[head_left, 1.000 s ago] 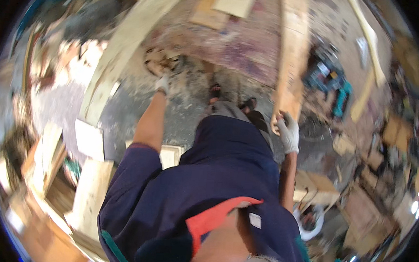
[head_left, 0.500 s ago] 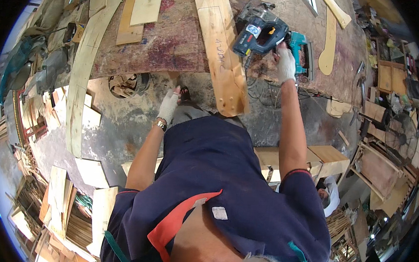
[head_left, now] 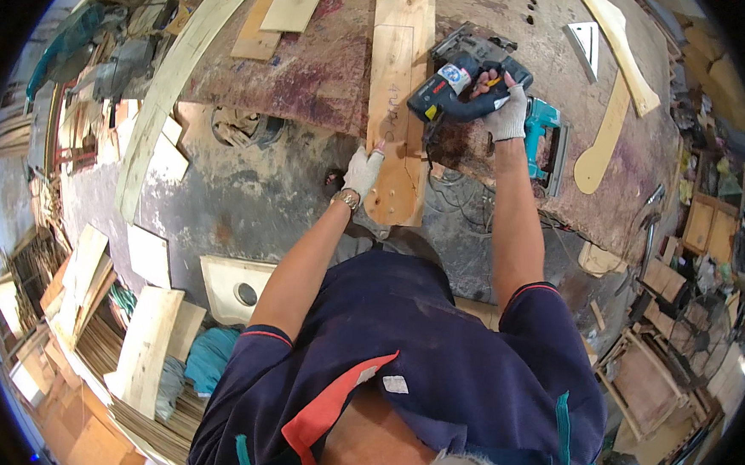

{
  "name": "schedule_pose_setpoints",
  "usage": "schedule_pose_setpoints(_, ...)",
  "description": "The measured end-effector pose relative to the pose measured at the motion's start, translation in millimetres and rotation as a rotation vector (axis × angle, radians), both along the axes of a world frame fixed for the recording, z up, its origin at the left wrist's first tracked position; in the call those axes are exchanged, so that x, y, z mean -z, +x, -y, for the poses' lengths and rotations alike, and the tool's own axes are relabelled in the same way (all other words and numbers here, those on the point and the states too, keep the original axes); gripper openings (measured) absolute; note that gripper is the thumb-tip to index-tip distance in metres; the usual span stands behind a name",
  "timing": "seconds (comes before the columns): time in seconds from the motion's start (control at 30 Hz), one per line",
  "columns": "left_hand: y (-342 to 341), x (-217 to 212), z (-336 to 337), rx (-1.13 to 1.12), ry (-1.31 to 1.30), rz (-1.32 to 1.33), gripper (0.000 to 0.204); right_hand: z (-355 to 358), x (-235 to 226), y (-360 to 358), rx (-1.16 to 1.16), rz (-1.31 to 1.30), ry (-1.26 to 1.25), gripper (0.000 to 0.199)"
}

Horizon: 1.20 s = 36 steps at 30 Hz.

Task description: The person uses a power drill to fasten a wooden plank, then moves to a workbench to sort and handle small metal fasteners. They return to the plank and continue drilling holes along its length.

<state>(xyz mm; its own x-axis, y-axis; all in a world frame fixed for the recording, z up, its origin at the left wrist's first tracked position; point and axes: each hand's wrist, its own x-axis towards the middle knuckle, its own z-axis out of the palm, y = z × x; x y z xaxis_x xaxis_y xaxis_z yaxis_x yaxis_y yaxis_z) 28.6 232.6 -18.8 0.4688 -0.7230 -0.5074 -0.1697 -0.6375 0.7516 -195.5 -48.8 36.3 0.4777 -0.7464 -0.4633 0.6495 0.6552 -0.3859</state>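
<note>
A long wooden plank point(head_left: 394, 55) with pencil lines and handwriting runs across the workbench, its rounded near end jutting over the bench's front edge. My left hand point(head_left: 363, 170), in a pale glove with bare fingertips, grips the plank's left edge near that end; the fingers underneath are hidden. In the same kind of glove, my right hand point(head_left: 508, 111) is closed round the handle of a dark jigsaw point(head_left: 439, 95). This jigsaw is tilted on its side right of the plank, its base plate facing away from me. Close by my right wrist lies a teal power tool point(head_left: 539, 136).
Stained workbench point(head_left: 313, 88) fills the far side. On its right lie a triangular set square point(head_left: 582, 47) and a round-ended wooden template point(head_left: 592, 167). Cables point(head_left: 460, 191) hang below the front edge. Boards point(head_left: 153, 338) and offcuts lean at the left.
My left hand has moved right and taken hold of the plank, which now lies straighter. The right hand has wrapped further round the jigsaw's handle. My viewpoint has shifted too.
</note>
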Motion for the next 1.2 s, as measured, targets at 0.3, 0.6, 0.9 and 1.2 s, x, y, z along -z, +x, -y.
schedule_pose_setpoints(0.3, -1, 19, -26, 0.025, -0.180, 0.041, 0.049, -118, -121, 35, 0.094, -0.739, -0.493, 0.023)
schedule_pose_setpoints(0.6, -14, 1, -110, 0.224, 0.002, 0.138, 0.066, -335, -205, -63, -0.393, -1.355, -0.598, 0.014)
schedule_pose_setpoints(0.9, 8, -44, -48, 0.209, -0.268, 0.695, 0.079, -441, -206, -53, -0.641, -1.416, -0.398, 0.039)
schedule_pose_setpoints(1.2, 39, -45, 152, 0.692, -0.457, 1.113, 0.081, -439, -176, -34, -0.600, -1.439, -0.496, 0.041)
